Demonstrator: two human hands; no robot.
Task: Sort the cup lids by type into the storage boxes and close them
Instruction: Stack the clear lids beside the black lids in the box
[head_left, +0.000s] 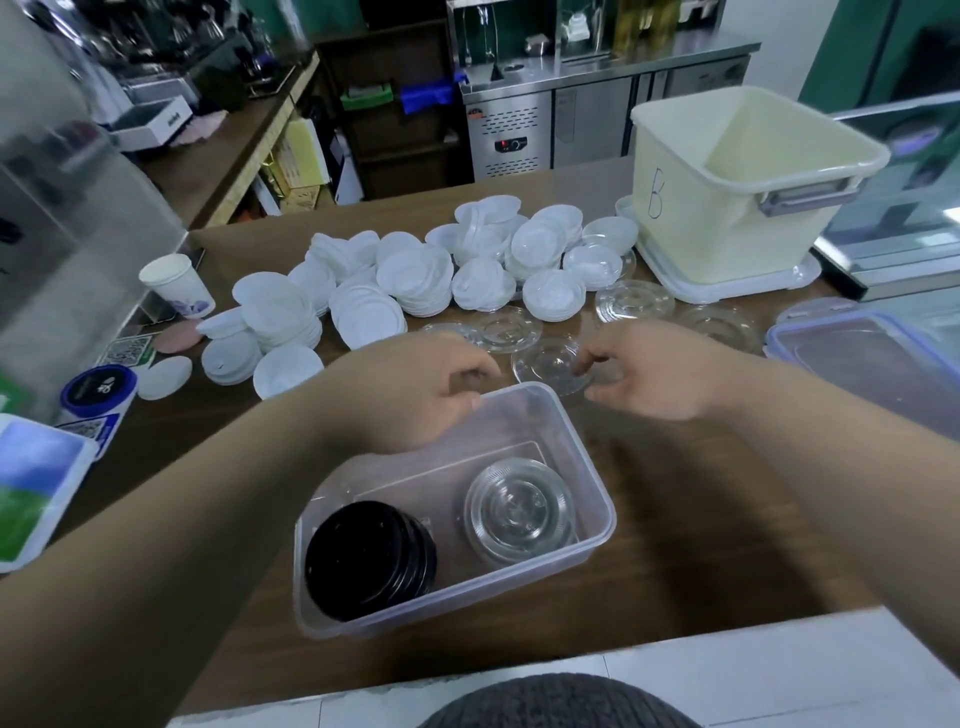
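So we're standing at the brown desk (701, 519) with the clear box (584, 457) sitting right in front of us, open. Inside it the black lids (369, 558) are leaning in a stack at the near left end, and the stacked clear lids (519, 512) are sitting beside them on the right.

Our right grip (660, 371) is reaching just past the box's far edge. Its thumb and forefinger are curling in on the right edge of a loose clear lid (548, 364), which is lying flat on the desk.

Our left grip (415, 389) is hovering over the box's far left corner with the fingers curled in close to the rim. We honestly can't tell whether it's holding anything, since anything clear would be blending into the plastic.

Further back, the white lids (415, 275) are piling up in a long heap across the desk, and a few more clear lids (634, 301) are lying flat between the heap and our grips. The cream bin (727, 223) marked "B" is standing open at the far right. A blue-edged box lid (857, 358) is lying near our right arm. A paper cup (179, 286) is standing upright at the left end of the heap.
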